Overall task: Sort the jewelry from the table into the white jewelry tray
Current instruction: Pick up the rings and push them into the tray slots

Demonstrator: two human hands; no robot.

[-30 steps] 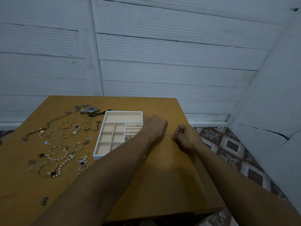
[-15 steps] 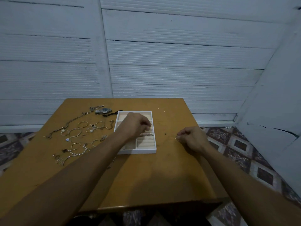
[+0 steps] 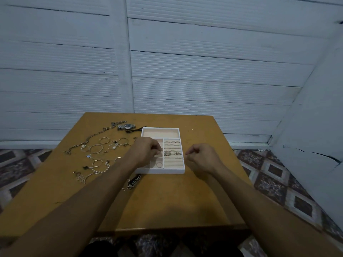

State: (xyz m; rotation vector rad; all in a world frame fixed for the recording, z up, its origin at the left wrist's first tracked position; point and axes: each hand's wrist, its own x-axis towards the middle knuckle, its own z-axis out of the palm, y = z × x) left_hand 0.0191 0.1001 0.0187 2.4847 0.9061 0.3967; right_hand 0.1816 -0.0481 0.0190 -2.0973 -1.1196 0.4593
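Observation:
The white jewelry tray (image 3: 161,171) sits at the middle of the wooden table (image 3: 167,204). Several rings (image 3: 171,153) lie in its right-hand ring rolls, and one ring (image 3: 159,165) lies in a small front compartment. My left hand (image 3: 146,151) hovers over the tray's left compartments with its fingers curled together; what it holds, if anything, is hidden. My right hand (image 3: 200,157) is just right of the tray, thumb and forefinger pinched at the tray's edge. Whatever is in the pinch is too small to make out. Loose jewelry lies to the left of the tray.
Left of the tray are a wristwatch (image 3: 127,126), a long chain (image 3: 89,140), gold bangles (image 3: 96,148) and a pearl bracelet (image 3: 101,168). A dark chain bracelet (image 3: 132,180) lies in front of the tray. White plank walls stand behind and to the right; patterned floor surrounds the table.
My left hand moved left from beside the tray to over its left compartments. My right hand moved in to the tray's right edge, still pinched. The view shifted left and down.

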